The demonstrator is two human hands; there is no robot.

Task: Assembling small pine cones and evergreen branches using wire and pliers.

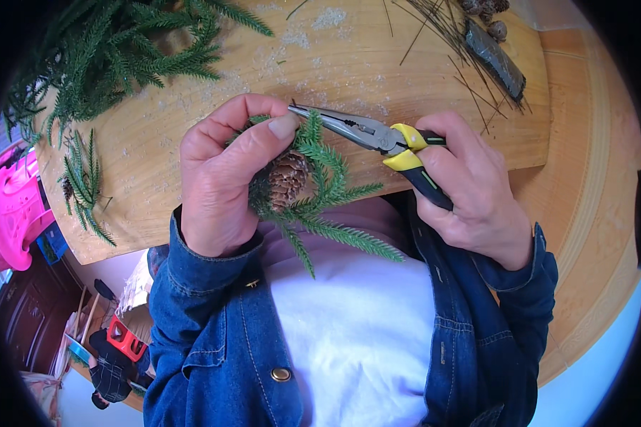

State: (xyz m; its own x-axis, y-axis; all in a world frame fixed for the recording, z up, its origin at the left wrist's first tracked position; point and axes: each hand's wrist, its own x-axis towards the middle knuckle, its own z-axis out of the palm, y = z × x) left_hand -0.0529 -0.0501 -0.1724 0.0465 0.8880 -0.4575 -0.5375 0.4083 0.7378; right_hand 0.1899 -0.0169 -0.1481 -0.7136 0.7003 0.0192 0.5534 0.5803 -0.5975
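Brown scaly pine cone (288, 178), green needle sprigs (331, 192), pliers (377, 139) (yellow-and-black handles, grey metal nose), pale wooden table (349, 64), blue denim sleeves (214, 313), pink plastic stool (11, 213).

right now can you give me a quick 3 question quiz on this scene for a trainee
1. True or false: the right hand holds the pliers by their yellow and black handles.
2. What does the left hand hold together with the green sprigs? A) a pine cone B) a spool of wire C) a pair of scissors
3. Fill in: the pile of loose green branches lies on the wooden board toward the person's ____ side.

Key: 1 true; 2 A, the brown pine cone sits among the sprigs at the fingers; 3 left.
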